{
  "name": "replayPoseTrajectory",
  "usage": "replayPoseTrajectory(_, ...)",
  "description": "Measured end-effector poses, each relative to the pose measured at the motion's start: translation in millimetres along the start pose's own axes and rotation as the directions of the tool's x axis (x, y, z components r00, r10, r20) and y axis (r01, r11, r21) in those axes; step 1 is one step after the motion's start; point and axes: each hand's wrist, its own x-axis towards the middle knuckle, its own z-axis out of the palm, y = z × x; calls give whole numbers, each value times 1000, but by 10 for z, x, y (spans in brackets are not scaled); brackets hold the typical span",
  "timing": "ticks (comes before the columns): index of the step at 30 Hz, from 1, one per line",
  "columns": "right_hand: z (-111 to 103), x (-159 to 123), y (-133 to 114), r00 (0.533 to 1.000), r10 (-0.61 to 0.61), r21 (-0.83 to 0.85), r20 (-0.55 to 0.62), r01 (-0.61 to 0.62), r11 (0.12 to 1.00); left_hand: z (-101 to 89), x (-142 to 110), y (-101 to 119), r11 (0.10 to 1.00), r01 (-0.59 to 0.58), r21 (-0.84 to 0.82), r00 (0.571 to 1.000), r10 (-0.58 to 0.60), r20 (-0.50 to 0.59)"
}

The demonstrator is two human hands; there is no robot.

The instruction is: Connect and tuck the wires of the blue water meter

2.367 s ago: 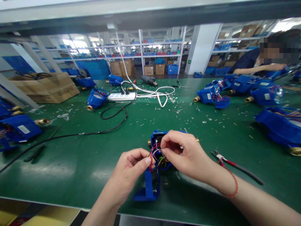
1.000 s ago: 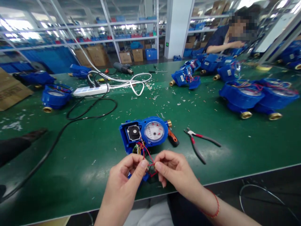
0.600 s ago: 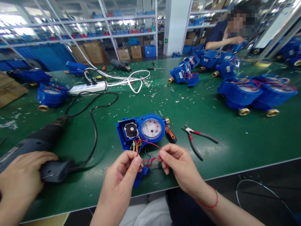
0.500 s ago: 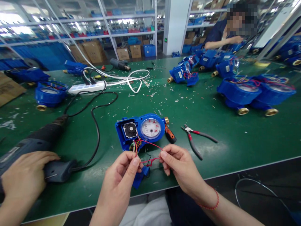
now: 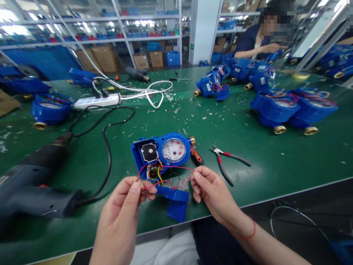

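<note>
Hands both narrowly pinching a thin red wire (image 5: 168, 186) between thumb and fingers, left hand (image 5: 120, 215) and right hand (image 5: 212, 193) apart along it, just in front of an opened blue water meter (image 5: 161, 151) lying on the green table (image 5: 234, 209).

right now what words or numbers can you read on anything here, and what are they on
Nothing here can be read for certain:
Dial of the blue water meter: digits too small to read.
White label on the far blue meter: too blurred to read.
Cardboard box at the left edge: print too blurred to read.
</note>
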Motion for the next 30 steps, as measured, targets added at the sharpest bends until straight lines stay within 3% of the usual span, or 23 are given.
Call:
replayPoseTrajectory(5, 28, -11, -12, 996, 8, -5, 91, -7, 1000, 79, -51, -4, 999, 30, 11, 998, -30, 49)
replayPoseTrajectory(12, 85, 76, 73, 986, 40, -141, 159, -17, 990, 33, -96, -60, 999, -3, 51, 999, 1, 42)
replayPoseTrajectory(15, 132, 96, 83, 986, 36, -181, 165, -6, 984, 45, -143, -104, 992, -47, 116, 998, 42, 50)
replayPoseTrajectory(17, 157, 94, 84, 986, 24, -201, 162, 9, 980, 68, -178, -163, 961, -137, 239, 991, 129, 48)
replayPoseTrajectory(19, 169, 81, 90, 988, 7, -216, 155, 27, 976, 93, -193, -240, 844, -302, 443, 952, 293, 91)
replayPoseTrajectory(22, 170, 53, 105, 989, -18, -238, 148, 53, 970, 117, -164, -346, 487, -542, 685, 817, 496, 294)
replayPoseTrajectory(24, 165, 34, 107, 989, -37, -251, 141, 72, 965, 124, -130, -386, 302, -596, 744, 750, 539, 382)
replayPoseTrajectory(27, 158, 16, 93, 989, -64, -268, 135, 99, 958, 127, -102, -397, 211, -593, 777, 727, 555, 404)
replayPoseTrajectory(30, 154, 14, 79, 989, -76, -286, 127, 110, 952, 113, -98, -385, 233, -595, 769, 742, 526, 414)
